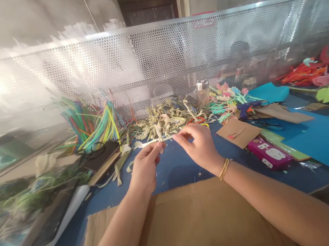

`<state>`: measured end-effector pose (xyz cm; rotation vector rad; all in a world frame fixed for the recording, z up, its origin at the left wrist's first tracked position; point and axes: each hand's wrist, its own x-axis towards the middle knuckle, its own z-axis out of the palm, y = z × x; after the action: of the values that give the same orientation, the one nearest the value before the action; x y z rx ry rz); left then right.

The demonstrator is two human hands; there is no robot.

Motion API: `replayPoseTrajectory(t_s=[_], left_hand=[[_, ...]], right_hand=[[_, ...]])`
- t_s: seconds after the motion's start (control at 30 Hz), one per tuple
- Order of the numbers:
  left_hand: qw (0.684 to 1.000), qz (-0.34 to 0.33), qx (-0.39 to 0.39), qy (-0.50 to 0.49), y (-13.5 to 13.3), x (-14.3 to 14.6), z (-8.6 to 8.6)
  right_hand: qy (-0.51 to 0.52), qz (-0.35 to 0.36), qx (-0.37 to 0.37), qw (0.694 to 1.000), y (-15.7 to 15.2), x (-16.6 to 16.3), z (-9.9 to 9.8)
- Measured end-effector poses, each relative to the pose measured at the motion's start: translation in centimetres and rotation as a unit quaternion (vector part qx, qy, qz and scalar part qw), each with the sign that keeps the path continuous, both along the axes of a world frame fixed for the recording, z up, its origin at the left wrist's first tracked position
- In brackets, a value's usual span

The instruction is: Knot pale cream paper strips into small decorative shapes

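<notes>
My left hand (145, 165) and my right hand (198, 144) are raised over the blue table (175, 167), each pinching one end of a thin pale strip (165, 139) stretched between them. Both sets of fingers are closed on it. A gold bracelet (224, 168) circles my right wrist. Just beyond the hands lies a heap of pale dried strips (164, 123).
A brown cardboard sheet (183, 230) lies under my forearms. Coloured straws (94, 124) stand at left, a metal cup (203, 92) and small paper flowers (227, 99) behind, a pink box (269, 153) and blue sheets (323, 139) at right. A perforated metal screen (153, 57) closes the back.
</notes>
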<state>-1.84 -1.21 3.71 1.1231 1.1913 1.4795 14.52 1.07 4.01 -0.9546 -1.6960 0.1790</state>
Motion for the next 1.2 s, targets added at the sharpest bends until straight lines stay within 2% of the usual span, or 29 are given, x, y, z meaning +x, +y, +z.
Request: replayPoseTrajectory(t_s=[0.13, 0.3, 0.47, 0.73, 0.87, 1.0, 1.1, 1.2], left_hand=[[0.999, 0.002, -0.012, -0.053, 0.2, 0.2, -0.6], [0.996, -0.017, -0.016, -0.080, -0.1, 1.0, -0.6], [0.993, -0.024, -0.006, -0.113, -0.5, 1.2, -0.2], [0.998, -0.017, 0.017, -0.065, -0.6, 0.8, 0.1], [0.999, 0.008, 0.041, 0.018, -0.5, 0.3, 0.3], [0.981, 0.052, 0.061, 0.180, -0.5, -0.1, 0.6], [0.958, 0.052, 0.069, 0.274, -0.7, -0.1, 0.7], [0.944, 0.029, 0.078, 0.320, -0.7, 0.0, 0.6]], right_hand=[[-0.049, 0.093, -0.072, 0.992, -0.6, -1.1, -1.0], [0.017, 0.170, -0.147, 0.974, -0.4, -2.0, -1.9], [0.028, 0.179, -0.135, 0.974, -0.5, -2.1, -1.7], [0.005, 0.201, -0.083, 0.976, -0.9, -2.3, -1.7], [-0.020, 0.180, -0.059, 0.982, -1.2, -1.9, -1.2], [0.006, 0.067, 0.019, 0.998, -1.4, -0.5, 0.3], [0.011, -0.006, 0.036, 0.999, -0.9, 0.5, 1.1], [-0.010, 0.030, -0.012, 0.999, 0.0, 0.7, 1.0]])
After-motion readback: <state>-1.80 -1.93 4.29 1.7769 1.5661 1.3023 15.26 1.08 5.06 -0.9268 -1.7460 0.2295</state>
